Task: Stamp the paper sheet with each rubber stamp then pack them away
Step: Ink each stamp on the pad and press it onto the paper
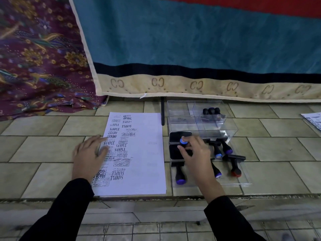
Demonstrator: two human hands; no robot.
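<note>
A white paper sheet (139, 153) covered with black stamp prints lies on the tiled floor. My left hand (89, 154) rests flat on its left edge, fingers apart. My right hand (195, 153) grips a blue-capped rubber stamp (183, 141) upright over the black ink pad (179, 137). Several black-handled stamps lie on a clear flat lid to the right, among them a blue-capped stamp (180, 176) and a red-capped stamp (235, 169). A clear compartment box (199, 115) behind them holds three stamps (211, 111).
A teal mattress with a cream border (191, 49) stands just behind the box and paper. Patterned purple cloth (40, 58) lies at the left. A step edge (156, 197) runs in front of the paper. Another paper (312, 119) shows at far right.
</note>
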